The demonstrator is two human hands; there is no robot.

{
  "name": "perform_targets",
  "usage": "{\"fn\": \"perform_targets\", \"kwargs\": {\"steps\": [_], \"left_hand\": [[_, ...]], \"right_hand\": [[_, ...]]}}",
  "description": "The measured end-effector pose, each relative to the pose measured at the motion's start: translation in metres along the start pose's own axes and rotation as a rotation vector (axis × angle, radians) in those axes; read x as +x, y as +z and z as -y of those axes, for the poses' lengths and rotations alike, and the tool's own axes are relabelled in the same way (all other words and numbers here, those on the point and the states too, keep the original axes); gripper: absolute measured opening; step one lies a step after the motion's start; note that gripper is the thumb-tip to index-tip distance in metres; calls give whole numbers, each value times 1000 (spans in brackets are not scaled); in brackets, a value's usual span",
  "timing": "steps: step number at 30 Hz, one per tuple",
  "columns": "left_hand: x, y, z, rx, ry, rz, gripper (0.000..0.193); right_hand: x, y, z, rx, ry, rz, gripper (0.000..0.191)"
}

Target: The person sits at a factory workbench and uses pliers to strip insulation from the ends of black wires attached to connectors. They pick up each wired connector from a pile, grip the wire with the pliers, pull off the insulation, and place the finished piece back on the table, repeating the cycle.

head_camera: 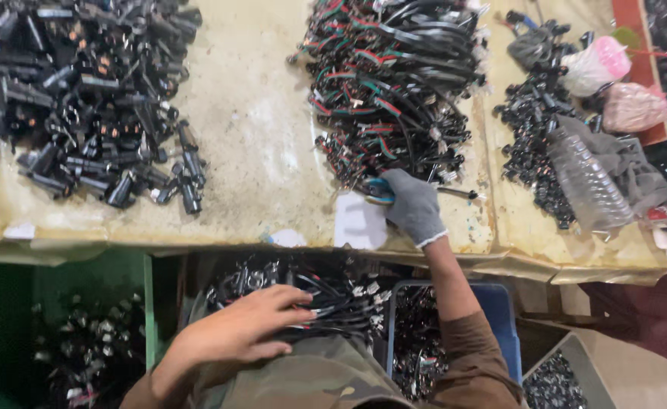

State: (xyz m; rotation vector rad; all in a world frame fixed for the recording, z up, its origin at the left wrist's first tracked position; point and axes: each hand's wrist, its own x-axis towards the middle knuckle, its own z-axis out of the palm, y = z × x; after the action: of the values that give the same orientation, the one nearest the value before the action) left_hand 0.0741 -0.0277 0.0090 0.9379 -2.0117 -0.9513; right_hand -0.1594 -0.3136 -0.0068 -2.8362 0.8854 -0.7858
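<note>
Big worn workbench has a heap of black connectors on one side and a tangle of red-green wires mid-table. Gloved right hand sits curled at that tangle's near edge, pinching something blue. Bare left hand lies flat, fingers together, on a black cable bundle in the lap.

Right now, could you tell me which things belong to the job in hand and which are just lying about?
In hand:
right hand on blue-handled tool
left hand on lap wire bundle
table wire pile

Lying about:
black connector pile
plastic bottle
pink bags
</note>
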Motion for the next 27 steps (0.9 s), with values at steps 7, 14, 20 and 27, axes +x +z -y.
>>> {"fn": "perform_targets", "kwargs": {"steps": [7, 14, 20, 27], "left_hand": [[-22, -33, 61, 714, -649, -1083, 44], [-10, -51, 104, 962, -671, -972, 35], [-6, -59, 71, 704, -471, -1110, 33], [8, -38, 61, -18, -226, -1087, 36]], "right_hand": [[2, -35, -18, 884, 422, -495, 16], [0, -37, 90, 691, -7, 168, 23], [-2, 12, 112, 284, 204, 353, 43], [-11, 28, 94, 237, 178, 443, 45]]}}
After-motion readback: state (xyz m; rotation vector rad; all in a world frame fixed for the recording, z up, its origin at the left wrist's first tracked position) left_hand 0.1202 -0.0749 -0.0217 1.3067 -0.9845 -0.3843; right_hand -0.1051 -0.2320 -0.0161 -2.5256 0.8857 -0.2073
